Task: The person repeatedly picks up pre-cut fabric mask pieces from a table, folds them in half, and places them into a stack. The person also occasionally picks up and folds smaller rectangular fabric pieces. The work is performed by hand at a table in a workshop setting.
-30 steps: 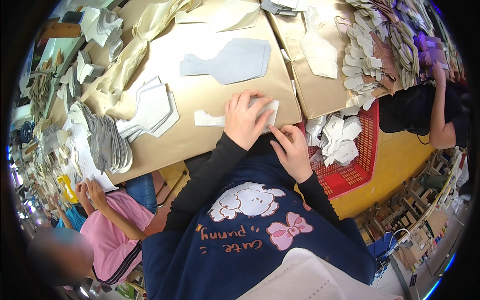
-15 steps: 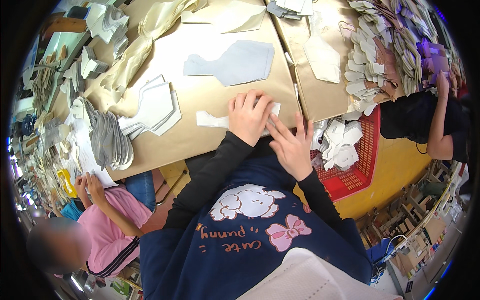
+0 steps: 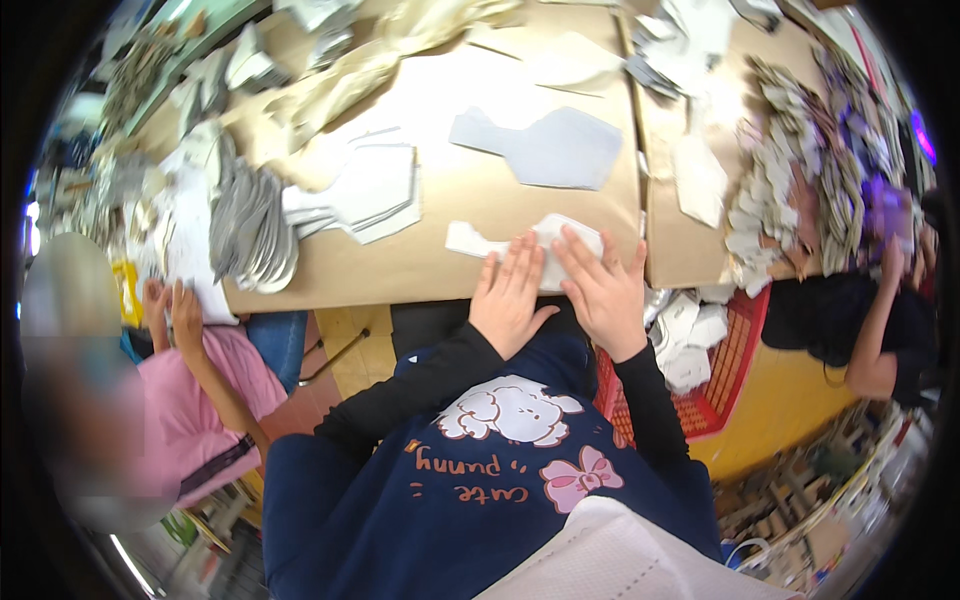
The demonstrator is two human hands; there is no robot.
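A white cut piece (image 3: 558,232), narrow at its left end and broad at its right, lies flat near the front edge of the brown-covered table (image 3: 340,275). Both hands rest on it. My left hand (image 3: 512,300) lies with fingers stretched over its middle and lower edge. My right hand (image 3: 603,290) is spread across its broad right part, fingers apart. Part of the piece is hidden under the fingers. Beyond it lies a larger grey-blue piece (image 3: 565,148) of similar outline.
To the left are a fanned white stack (image 3: 375,195) and a thick grey stack (image 3: 250,225). A red basket (image 3: 730,375) holding white pieces stands below the table at right. Bundled pieces (image 3: 775,215) cover the far right. One person (image 3: 205,400) sits at left, another (image 3: 840,330) at right.
My left hand has drawn back from the piece's right part to its lower edge and flattened. My right hand has slid onto the broad part. The whole view has shifted.
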